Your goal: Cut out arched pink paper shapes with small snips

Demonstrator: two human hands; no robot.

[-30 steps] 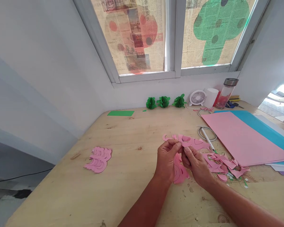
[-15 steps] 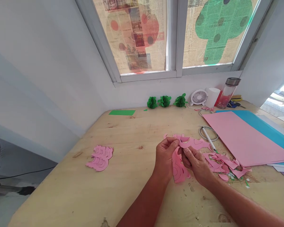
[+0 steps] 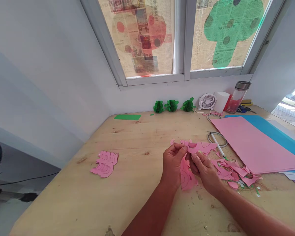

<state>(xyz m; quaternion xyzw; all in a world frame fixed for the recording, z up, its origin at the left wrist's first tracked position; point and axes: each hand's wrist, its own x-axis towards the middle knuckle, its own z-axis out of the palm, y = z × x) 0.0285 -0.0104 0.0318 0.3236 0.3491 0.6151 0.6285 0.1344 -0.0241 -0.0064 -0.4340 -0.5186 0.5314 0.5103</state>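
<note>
My left hand (image 3: pixel 172 161) pinches a curved pink paper cutout (image 3: pixel 193 149) between thumb and fingers. Close beside it, my right hand (image 3: pixel 203 167) is closed at the lower edge of the same cutout, its fingertips pressed together. Under and behind both hands lies more pink paper (image 3: pixel 186 180) with curved lines on it. To the right is a heap of pink paper scraps (image 3: pixel 232 170) mixed with small green and white bits. A stack of scalloped pink cutouts (image 3: pixel 105 164) lies apart on the left of the wooden table (image 3: pixel 135 203).
A white pen-like tool (image 3: pixel 217 146) lies across a coiled cable. Pink sheets (image 3: pixel 255 144) rest on blue ones at the right. Along the wall stand green paper figures (image 3: pixel 172 105), a small white fan (image 3: pixel 207 102) and a glass bottle (image 3: pixel 237 98). A green strip (image 3: pixel 127 117) lies at the back left.
Both hands keep their hold on the pink cutout with almost no movement. The whole view has shifted very slightly.
</note>
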